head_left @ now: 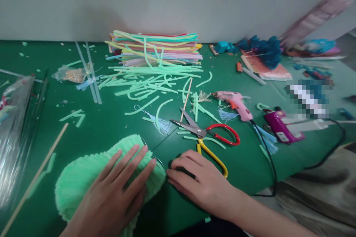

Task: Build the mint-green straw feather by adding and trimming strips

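Two bare hands — left hand (116,189), right hand (198,183) — no gloves, rings or watch visible. Forearms bare as far as the frame shows, no sleeve cuffs in view. Nails short, unpainted — a dark garment edge shows at the bottom centre.

Scissors (207,133) lie behind the right hand (198,183), left of the glue gun (236,104).

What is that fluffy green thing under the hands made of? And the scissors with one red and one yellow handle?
The green fan shape under the left hand looks like thin pleated paper, matte, with fine ribs across it; it could be tissue or crepe. The scissors beside the right hand seem to have grey metal blades that shine slightly, and smooth glossy handle loops, probably plastic.
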The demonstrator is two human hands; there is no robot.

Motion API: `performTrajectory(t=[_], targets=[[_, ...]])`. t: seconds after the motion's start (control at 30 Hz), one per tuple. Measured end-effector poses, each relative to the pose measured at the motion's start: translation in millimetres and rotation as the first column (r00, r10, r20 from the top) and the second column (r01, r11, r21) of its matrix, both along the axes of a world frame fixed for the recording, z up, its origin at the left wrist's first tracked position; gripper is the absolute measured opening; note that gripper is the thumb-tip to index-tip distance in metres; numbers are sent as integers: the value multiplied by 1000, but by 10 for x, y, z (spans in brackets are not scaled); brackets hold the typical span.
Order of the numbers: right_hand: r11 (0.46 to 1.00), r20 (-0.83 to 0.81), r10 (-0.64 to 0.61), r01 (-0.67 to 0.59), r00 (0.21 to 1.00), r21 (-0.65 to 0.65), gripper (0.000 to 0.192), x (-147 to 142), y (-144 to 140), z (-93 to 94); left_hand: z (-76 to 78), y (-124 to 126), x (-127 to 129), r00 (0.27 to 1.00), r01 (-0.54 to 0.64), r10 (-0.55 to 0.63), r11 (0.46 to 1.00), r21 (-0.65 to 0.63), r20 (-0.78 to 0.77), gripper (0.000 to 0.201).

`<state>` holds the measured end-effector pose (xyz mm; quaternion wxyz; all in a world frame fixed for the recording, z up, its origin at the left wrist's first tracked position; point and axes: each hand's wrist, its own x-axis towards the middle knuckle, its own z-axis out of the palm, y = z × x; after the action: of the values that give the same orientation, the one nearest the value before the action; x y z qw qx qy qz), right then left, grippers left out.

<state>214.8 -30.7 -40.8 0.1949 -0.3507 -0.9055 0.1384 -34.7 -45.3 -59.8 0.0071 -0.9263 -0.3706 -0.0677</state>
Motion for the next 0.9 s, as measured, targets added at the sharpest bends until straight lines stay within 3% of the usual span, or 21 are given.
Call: performTrajectory(t=[0.33,0.47,0.6,0.9], targets=[[988,26,88,-91,996,124,12,18,51,12,35,11,20,999,-6,7,1000,-15,53,50],[992,27,83,-86,996,90,9,8,83,-3,43,-3,35,996,-39,44,998,-55,80,46],[994,16,84,-85,996,70,11,-9,126,-12,41,3,11,1000,18,-17,999,-33,15,53],[935,76,214,-227,974,273,13,18,171,-29,30,28,8,999,6,-5,999,-40,45,50]])
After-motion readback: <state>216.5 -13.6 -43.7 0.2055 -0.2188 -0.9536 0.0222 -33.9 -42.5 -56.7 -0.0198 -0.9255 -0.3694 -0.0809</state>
